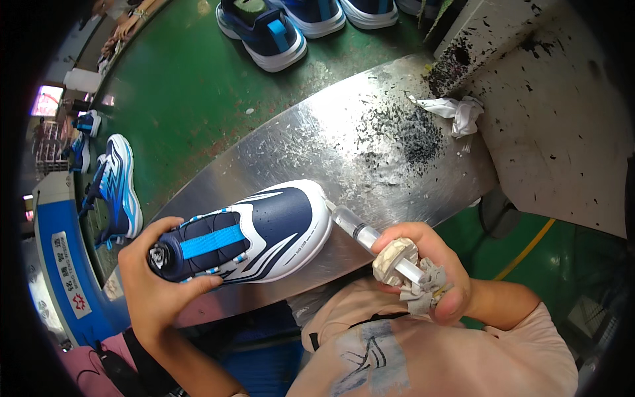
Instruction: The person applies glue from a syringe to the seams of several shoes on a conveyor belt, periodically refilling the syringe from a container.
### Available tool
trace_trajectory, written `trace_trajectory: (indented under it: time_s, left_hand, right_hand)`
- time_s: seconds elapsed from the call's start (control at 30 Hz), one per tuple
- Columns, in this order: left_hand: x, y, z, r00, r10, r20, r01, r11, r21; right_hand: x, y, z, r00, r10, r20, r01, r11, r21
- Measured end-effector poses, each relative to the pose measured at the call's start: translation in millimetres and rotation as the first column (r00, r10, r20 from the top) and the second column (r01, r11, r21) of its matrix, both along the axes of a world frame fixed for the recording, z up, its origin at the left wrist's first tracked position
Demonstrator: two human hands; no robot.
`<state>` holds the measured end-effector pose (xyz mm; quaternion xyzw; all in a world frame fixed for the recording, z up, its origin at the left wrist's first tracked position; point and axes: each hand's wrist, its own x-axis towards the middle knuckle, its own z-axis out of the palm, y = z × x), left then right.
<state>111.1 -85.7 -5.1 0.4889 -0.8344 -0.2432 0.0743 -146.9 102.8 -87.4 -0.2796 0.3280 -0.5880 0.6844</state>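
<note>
A navy and white sneaker (pixel 278 221) with a bright blue strap lies tilted over the metal bench (pixel 251 159), its toe pointing right. Wrapped round its heel and ankle end is my left hand (pixel 155 268), thumb along the near side. My right hand (pixel 433 264) grips a clear plastic syringe (pixel 350 225) whose barrel is padded with whitish wrapping near the plunger. The syringe's tip meets, or sits very close to, the edge of the toe where upper and sole join; exact contact is too small to tell.
Several similar sneakers (pixel 278 43) stand on the green surface (pixel 178 86) at the far side, and another sneaker (pixel 119 188) is at left. Crumpled white tissue (pixel 456 112) lies by a grey panel (pixel 562 126) at right. Black flecks cover the bench nearby.
</note>
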Motion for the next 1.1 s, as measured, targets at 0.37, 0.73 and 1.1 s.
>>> trace_trajectory:
  time_s: [0.37,0.73,1.1]
  left_hand:
    - [3.3,-58.8,5.0,0.994,-0.033,-0.103,0.059,0.963,0.262]
    - [-81.8,-195.9,-74.4,0.902,0.18,-0.392,-0.299,0.916,-0.267]
    - [76.5,-154.8,-101.8,0.86,0.225,-0.457,-0.508,0.295,-0.809]
  right_hand:
    - [-6.4,-3.8,2.4,0.989,-0.042,-0.143,0.009,0.975,-0.222]
    - [-44.6,-39.9,-33.9,0.395,-0.317,-0.862,-0.113,0.915,-0.388]
    - [-52.4,-31.2,-62.7,0.285,-0.503,-0.816,-0.113,0.828,-0.549]
